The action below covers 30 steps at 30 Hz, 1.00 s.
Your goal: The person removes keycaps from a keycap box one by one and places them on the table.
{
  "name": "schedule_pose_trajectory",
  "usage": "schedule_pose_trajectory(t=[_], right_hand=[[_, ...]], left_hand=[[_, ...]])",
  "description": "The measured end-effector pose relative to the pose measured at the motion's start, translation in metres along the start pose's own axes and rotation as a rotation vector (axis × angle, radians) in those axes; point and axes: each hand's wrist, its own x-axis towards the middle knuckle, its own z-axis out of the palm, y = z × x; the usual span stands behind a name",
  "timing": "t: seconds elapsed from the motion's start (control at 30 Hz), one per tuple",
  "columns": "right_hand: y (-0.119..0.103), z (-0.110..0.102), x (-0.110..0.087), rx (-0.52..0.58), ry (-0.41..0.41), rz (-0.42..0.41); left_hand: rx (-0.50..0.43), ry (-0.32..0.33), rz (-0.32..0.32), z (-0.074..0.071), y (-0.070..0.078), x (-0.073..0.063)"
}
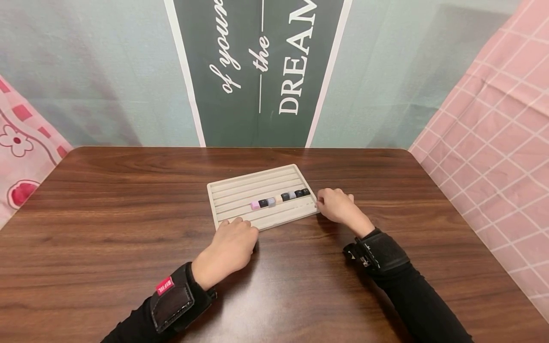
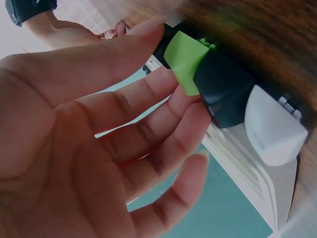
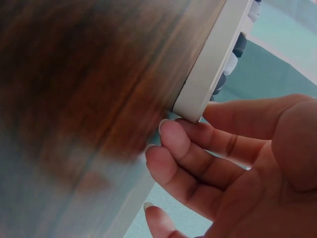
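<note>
A cream ridged tray (image 1: 249,186) lies tilted on the table, with a row of several pink, black, grey and cream keycaps (image 1: 271,202) across it. My left hand (image 1: 229,245) is at its near left corner. In the left wrist view, a green keycap (image 2: 185,62), a black keycap (image 2: 223,89) and a white keycap (image 2: 275,126) line up beside the tray edge. Left thumb and fingers pinch the green and black end of that line; the white one is apart from them. My right hand (image 1: 339,205) pinches the tray's near right corner between thumb and index finger.
The brown wooden table (image 1: 128,209) extends around the tray. Behind it hangs a green cloth (image 1: 257,124) with white lettering. A pink checked cloth (image 1: 493,143) hangs at the right, and a pink patterned cloth (image 1: 21,147) at the left.
</note>
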Motion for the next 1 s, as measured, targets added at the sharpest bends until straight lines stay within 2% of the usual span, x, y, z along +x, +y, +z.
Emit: schedule_pose_trajectory(t=[0.53,1.0], right_hand=[[0.0,0.0,0.0,-0.005,0.007,0.0],[0.0,0.0,0.0,-0.002,0.006,0.005]], left_hand=[[0.005,-0.002,-0.003,0.001,0.001,0.0],[-0.017,0.006,0.004,-0.009,-0.003,-0.001]])
